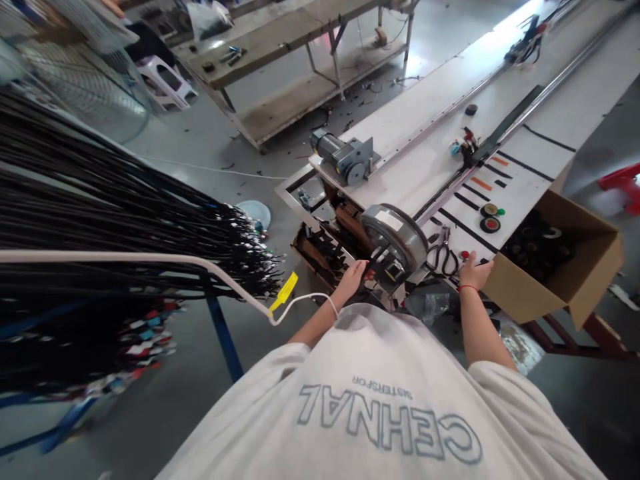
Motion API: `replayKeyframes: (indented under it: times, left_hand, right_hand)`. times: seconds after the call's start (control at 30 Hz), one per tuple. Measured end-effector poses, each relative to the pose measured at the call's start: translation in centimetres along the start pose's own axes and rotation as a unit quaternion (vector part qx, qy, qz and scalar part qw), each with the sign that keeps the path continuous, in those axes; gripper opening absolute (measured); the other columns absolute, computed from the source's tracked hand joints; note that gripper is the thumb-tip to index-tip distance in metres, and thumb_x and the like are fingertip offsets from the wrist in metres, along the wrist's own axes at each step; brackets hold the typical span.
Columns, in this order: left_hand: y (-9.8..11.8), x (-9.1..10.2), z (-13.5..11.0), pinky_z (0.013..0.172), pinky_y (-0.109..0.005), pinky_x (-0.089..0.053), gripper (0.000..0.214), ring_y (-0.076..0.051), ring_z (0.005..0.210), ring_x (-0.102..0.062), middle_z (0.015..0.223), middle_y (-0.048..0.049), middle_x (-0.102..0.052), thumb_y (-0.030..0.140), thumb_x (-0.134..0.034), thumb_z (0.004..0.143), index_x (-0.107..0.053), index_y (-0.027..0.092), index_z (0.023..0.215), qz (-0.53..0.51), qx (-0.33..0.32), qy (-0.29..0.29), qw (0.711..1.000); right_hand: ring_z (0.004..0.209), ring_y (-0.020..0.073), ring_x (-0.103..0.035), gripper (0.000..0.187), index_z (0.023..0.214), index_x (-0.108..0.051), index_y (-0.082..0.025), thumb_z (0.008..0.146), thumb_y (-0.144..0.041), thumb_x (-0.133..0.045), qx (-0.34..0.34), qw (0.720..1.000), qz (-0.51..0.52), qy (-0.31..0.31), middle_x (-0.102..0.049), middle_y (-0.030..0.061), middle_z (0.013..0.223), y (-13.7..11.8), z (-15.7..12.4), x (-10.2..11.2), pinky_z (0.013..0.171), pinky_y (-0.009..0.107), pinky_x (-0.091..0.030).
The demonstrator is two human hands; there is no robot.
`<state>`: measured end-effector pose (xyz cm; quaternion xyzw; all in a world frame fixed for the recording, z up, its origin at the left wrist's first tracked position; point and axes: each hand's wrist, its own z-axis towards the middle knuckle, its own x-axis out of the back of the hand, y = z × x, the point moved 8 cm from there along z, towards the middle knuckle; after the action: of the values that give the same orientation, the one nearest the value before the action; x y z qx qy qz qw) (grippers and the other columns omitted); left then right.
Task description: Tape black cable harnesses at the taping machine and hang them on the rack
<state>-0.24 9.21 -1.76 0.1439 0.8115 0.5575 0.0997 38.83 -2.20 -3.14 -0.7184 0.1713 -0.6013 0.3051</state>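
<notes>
My left hand [354, 277] is at the near end of the long bench, beside a grey wheel [395, 233] on its mount. Its fingers are closed near a dark part by the wheel; what they hold is too small to make out. My right hand [475, 272] rests on the bench's front edge with its fingers apart, close to a red button [465, 255]. Black-handled scissors [443, 257] lie between the wheel and my right hand. Two tape rolls [491, 225] lie farther along the white bench top [425, 147].
An open cardboard box [525, 287] with black rolls stands right of my right hand. A grey motor [340, 153] sits on the bench's left corner. Bundles of black cables [125, 200] hang at left. A white cord [220, 270] with a yellow tag crosses nearby. A metal table [280, 47] stands behind.
</notes>
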Motion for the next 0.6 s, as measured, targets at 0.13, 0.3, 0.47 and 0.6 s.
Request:
replayKeyframes:
  times: [0.13, 0.3, 0.47, 0.6]
  left_hand:
    - [2.4, 1.4, -1.9, 0.078, -0.028, -0.049, 0.037, -0.016, 0.081, -0.063, 0.082, -0.0049, -0.067, 0.052, -0.053, 0.089, -0.062, 0.016, 0.085, 0.133, -0.101, 0.119, 0.979]
    - [-1.2, -2.8, -2.2, 0.060, -0.026, -0.048, 0.043, -0.015, 0.063, -0.065, 0.073, -0.0053, -0.071, 0.055, -0.055, 0.087, -0.066, 0.014, 0.080, 0.150, 0.053, -0.111, 0.981]
    - [-3.2, -5.2, -0.3, 0.063, -0.025, -0.052, 0.038, -0.022, 0.086, -0.071, 0.093, -0.0114, -0.074, 0.050, -0.060, 0.086, -0.067, 0.013, 0.091, 0.131, 0.074, -0.128, 0.980]
    - [-3.2, -5.7, 0.8, 0.059, -0.026, -0.052, 0.035, -0.021, 0.079, -0.071, 0.088, -0.0107, -0.074, 0.047, -0.058, 0.089, -0.068, 0.013, 0.089, 0.136, 0.058, -0.101, 0.984]
  right_hand:
    - [0.132, 0.0378, -0.041, 0.078, 0.144, -0.033, -0.001, 0.088, -0.053, -0.047, 0.006, 1.000, 0.000, -0.003, -0.042, 0.0301, 0.141, 0.0, 0.1, -0.1, 0.108, 0.052, -0.032]
    - [0.133, 0.0376, -0.040, 0.078, 0.145, -0.032, 0.001, 0.089, -0.052, -0.047, 0.009, 1.000, -0.001, -0.004, -0.041, 0.0292, 0.143, 0.0, 0.1, -0.2, 0.110, 0.051, -0.031]
    - [0.132, 0.0375, -0.042, 0.076, 0.145, -0.032, -0.002, 0.090, -0.051, -0.047, 0.011, 1.000, -0.008, -0.005, -0.042, 0.0287, 0.142, 0.0, 0.1, -0.3, 0.108, 0.052, -0.033]
    - [0.126, 0.0402, -0.047, 0.080, 0.146, -0.033, -0.005, 0.088, -0.057, -0.048, -0.018, 1.000, -0.021, 0.003, -0.045, 0.0281, 0.140, 0.2, -0.1, -0.2, 0.104, 0.055, -0.037]
